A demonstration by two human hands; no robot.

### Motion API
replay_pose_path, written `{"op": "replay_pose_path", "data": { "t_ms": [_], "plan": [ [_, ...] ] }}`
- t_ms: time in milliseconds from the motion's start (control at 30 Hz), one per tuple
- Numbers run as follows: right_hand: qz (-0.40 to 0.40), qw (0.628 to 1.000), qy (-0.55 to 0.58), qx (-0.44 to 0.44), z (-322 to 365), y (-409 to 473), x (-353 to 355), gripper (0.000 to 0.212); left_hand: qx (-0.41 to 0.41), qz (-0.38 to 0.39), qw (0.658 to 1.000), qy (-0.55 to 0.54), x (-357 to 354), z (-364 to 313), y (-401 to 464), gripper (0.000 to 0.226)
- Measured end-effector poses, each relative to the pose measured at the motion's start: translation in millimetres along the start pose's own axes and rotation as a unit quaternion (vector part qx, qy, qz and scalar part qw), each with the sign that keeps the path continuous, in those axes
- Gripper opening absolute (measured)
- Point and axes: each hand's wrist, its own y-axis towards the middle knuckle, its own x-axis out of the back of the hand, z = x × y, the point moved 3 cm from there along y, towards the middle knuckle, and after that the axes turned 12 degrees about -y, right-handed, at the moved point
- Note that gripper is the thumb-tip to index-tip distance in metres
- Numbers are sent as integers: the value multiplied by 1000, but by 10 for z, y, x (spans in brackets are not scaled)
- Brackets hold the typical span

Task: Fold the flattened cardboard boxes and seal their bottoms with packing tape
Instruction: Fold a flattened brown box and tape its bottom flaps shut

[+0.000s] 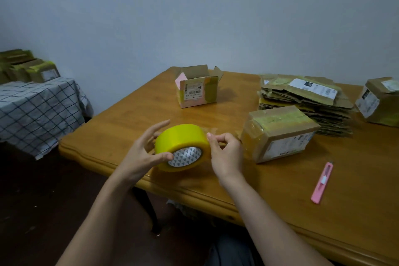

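The broad honey-brown wooden table (133,114) fills the right of the room, and on its far right sits the thick stack of flattened brown cardboard boxes (306,106) with white labels and yellowish tape scraps, waiting to be folded. Nearer and just left of that stack lies a folded brown cardboard box (280,134) on its side, its upper face crossed with glossy tape, while a small open-topped cardboard box with a pink patch (197,88) stands at the far middle and another labelled carton (377,101) sits at the far right edge. Near the table's front edge, the fat roll of yellow packing tape (183,147) with a patterned grey-and-white core is held up between both hands. The left hand (144,151) grips the roll, thumb pressed at the core and fingers spread behind the rim; the right hand (224,153) has thumb and forefinger curled in a pinch at the roll's right edge, seemingly picking for the loose end, though I cannot see the end itself. To do this well, I'd say keep the roll steady in the left hand, lift the end cleanly without splitting it, and draw it out straight. A slim pink utility knife (322,182) lies near right, handy for cutting.
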Motion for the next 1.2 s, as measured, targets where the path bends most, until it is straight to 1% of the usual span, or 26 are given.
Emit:
{"op": "replay_pose_path", "data": {
  "t_ms": [67,133,233,267,300,333,367,433,467,567,633,667,733,800,867,900,967,1033,1067,1133,1200],
  "plan": [
    [7,998,33,-47,7,35,-206,23,-3,-37,999,-28,126,84,-50,103],
    [25,994,61,-91,1,60,-416,26,-27,-80,996,-36,237,143,-61,92],
    [75,981,109,-143,-1,79,-658,31,-60,-114,992,4,365,123,-20,64],
    [86,982,93,-137,14,112,-677,31,-64,-118,990,30,408,82,4,60],
    [85,989,45,-111,29,175,-658,31,-65,-119,988,69,468,42,39,62],
    [73,994,-10,-78,45,251,-611,30,-63,-117,983,130,527,-9,85,64],
    [55,995,-66,-50,58,335,-543,30,-54,-114,968,216,582,-65,146,65],
    [47,986,-158,-18,58,455,-418,29,-23,-104,914,391,629,-162,288,69],
    [64,977,-202,-9,38,476,-390,30,-6,-93,894,438,611,-196,364,69],
    [118,938,-325,-15,-106,404,-410,34,18,-26,877,479,398,-251,569,71],
    [115,914,-389,-7,-159,372,-435,29,16,1,859,511,290,-275,663,74],
    [110,910,-400,-2,-167,367,-445,26,22,7,855,518,270,-284,692,74],
    [107,908,-405,-6,-142,345,-453,31,45,19,853,520,258,-302,709,73],
    [97,911,-401,-17,-96,317,-423,42,60,25,849,525,228,-333,691,68],
    [80,918,-386,-29,-72,294,-369,55,61,14,843,534,187,-363,654,63],
    [73,921,-383,-23,-57,280,-345,57,53,6,838,543,166,-364,642,62],
    [62,927,-370,23,-2,205,-274,48,27,-12,826,563,113,-357,599,62],
    [43,937,-336,85,80,110,-144,33,-12,-35,824,565,31,-356,579,64],
    [27,943,-311,116,127,71,-47,30,-31,-45,825,563,-33,-361,580,64],
    [-40,948,-254,186,233,25,205,28,-59,-62,829,553,-198,-368,600,63],
    [-136,935,-210,251,303,25,517,23,-95,-76,850,512,-424,-371,625,60]
  ]
}}
